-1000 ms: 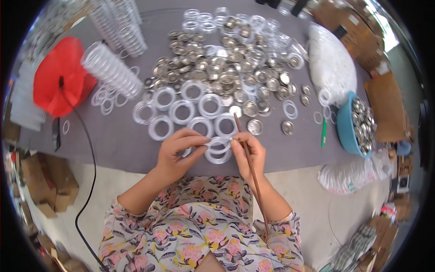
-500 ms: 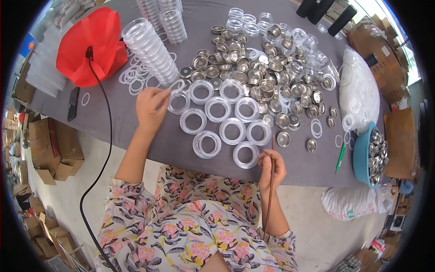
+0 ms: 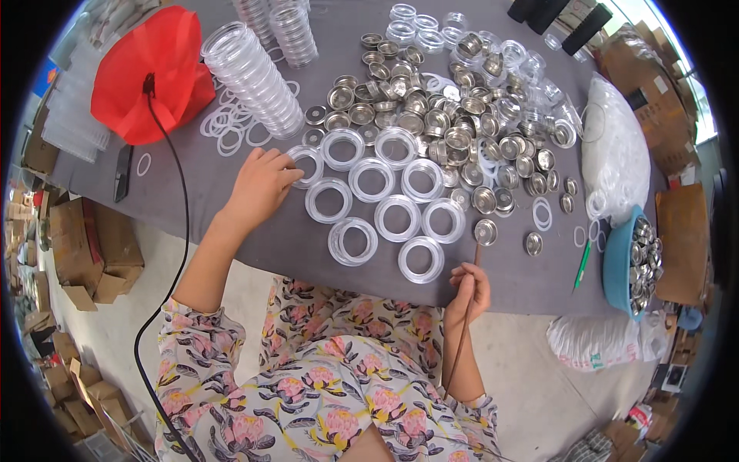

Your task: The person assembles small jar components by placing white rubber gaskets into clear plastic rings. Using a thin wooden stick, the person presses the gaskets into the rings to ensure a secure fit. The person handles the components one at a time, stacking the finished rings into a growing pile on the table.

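My left hand (image 3: pixel 264 183) is at the leftmost clear round plastic case (image 3: pixel 314 174), its bent fingertips at the case's left rim. The fingers are closed together; what they pinch, if anything, is hidden. Several more clear round cases (image 3: pixel 371 180) lie loosely grouped to the right of it. In my right hand (image 3: pixel 469 291) a thin brown stick (image 3: pixel 459 346) is gripped between thumb and fingers, slanting down along the forearm. Its upper end points at a small silver metal cup (image 3: pixel 486 232) beyond the hand.
A heap of silver metal cups (image 3: pixel 437 122) covers the table's middle. White rings (image 3: pixel 229 125) lie beside a leaning stack of clear cases (image 3: pixel 254 81). A red cloth shade (image 3: pixel 146 77) with a black cable stands left. At right are a plastic bag (image 3: pixel 616 146), a blue basin (image 3: pixel 616 266) and a green pen (image 3: pixel 583 263).
My left hand has come down to the leftmost case; the white ring it pinched before no longer shows in its fingers. My right hand has shifted slightly right and down, with the stick.
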Tool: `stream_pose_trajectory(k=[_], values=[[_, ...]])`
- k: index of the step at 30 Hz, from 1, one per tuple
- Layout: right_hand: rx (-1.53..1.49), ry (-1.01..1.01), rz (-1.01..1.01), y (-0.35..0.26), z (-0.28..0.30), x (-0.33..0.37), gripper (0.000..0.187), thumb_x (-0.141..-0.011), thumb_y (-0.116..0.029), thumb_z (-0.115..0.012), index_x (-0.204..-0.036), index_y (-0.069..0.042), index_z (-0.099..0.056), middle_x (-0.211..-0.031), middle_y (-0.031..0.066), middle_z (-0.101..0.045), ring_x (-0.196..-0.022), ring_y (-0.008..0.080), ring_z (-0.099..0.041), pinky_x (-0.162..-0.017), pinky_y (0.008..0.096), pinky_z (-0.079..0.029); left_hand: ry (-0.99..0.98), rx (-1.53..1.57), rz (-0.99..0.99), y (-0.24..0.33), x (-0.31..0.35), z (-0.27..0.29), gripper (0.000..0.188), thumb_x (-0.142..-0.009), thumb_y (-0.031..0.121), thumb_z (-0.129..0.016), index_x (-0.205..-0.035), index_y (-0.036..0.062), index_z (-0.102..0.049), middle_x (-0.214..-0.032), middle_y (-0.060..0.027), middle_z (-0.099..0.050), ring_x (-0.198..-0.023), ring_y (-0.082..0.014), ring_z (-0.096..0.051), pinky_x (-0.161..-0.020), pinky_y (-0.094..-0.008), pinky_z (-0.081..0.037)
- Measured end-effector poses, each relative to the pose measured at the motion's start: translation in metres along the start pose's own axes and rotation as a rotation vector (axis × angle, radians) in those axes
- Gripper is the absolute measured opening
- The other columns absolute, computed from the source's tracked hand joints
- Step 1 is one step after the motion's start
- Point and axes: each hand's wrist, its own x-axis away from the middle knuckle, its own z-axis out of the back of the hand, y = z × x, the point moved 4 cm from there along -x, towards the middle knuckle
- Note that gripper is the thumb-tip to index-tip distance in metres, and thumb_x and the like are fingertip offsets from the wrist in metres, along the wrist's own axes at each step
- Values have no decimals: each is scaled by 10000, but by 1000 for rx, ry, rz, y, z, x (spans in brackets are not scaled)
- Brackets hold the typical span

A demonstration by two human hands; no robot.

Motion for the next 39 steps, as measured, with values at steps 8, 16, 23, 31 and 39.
stream_pose_trajectory(k=[8,16,23,31,39], values=[[-53,-8,45,5,-1,-3,545,-919,-478,-367,-1013,22,-563,-833,104,-566,-690,145,-507,-621,258,-411,79,96,26,12,-4,9,306,-666,22,-641,-962,98,-627,-968,-44,-591,-916,-223,-527,-814,-357,-376],[-56,-65,121,-43,-24,-10,721,-914,-591,-160,-854,3,-563,-1041,125,-450,-891,186,-483,-713,301,-431,111,421,-52,102,42,-18,314,-637,123,-732,-928,135,-615,-1010,-35,-565,-1008,-245,-509,-859,-385,-360],[-135,-410,-151,-67,-60,-13,307,-912,-274,-480,-740,-21,-510,-667,30,-514,-612,94,-478,-558,253,-395,-8,500,-78,117,46,-20,284,-654,155,-720,-913,141,-604,-985,-26,-558,-1062,-243,-479,-895,-431,-311],[98,-501,-159,-63,-91,-18,314,-890,-124,-546,-602,-1,-542,-573,7,-524,-520,45,-423,-473,201,-317,53,548,46,110,46,-14,471,-606,174,-767,-1029,122,-564,-1121,-89,-523,-1104,-268,-457,-911,-423,-342],[148,-736,-254,-51,-116,-6,277,-858,-195,-587,-678,15,-615,-575,108,-588,-477,159,-534,-478,294,-419,220,843,331,119,62,-46,813,-611,183,-795,-1288,11,-378,-1246,-162,-470,-1146,-320,-459,-954,-402,-373]])
